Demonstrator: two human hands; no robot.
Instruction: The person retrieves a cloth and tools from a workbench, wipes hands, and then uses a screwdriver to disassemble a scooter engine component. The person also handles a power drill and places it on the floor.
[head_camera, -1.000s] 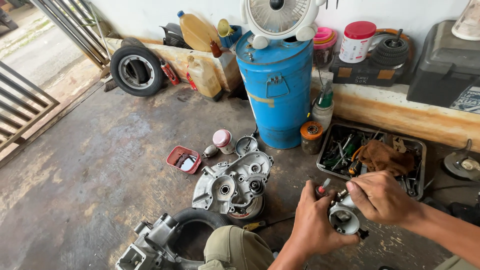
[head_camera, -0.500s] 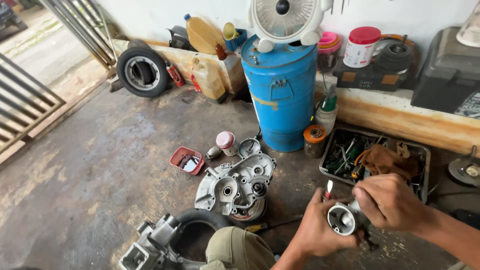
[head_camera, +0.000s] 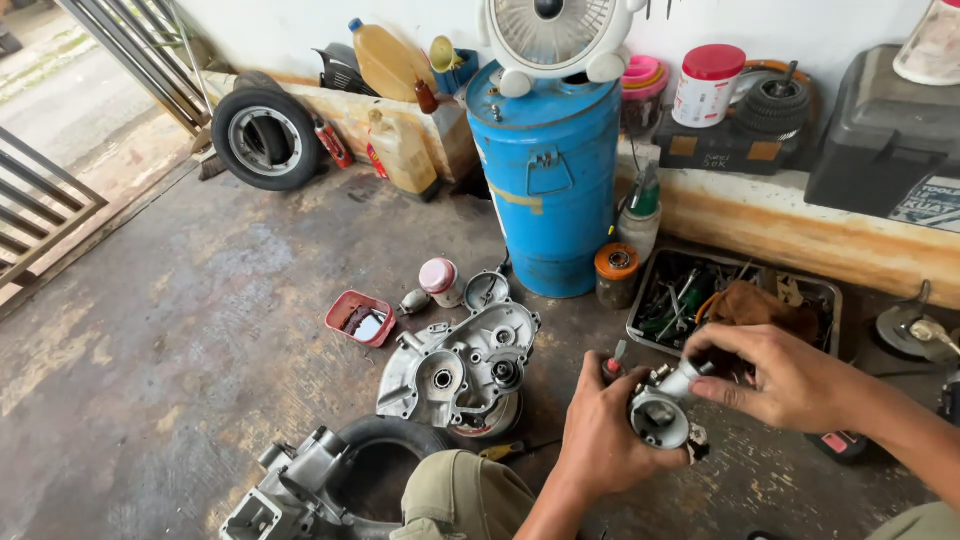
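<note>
Your left hand (head_camera: 600, 435) cradles the carburetor (head_camera: 660, 415) above the floor beside the tool tray (head_camera: 640, 325), right hand (head_camera: 790, 380) pinching its top fitting; rigid, probably oily metal, so grip the body.

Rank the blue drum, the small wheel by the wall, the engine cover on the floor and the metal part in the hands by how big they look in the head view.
1. Blue drum
2. Engine cover
3. Small wheel, farther off, so unsure against the cover
4. Metal part
</note>
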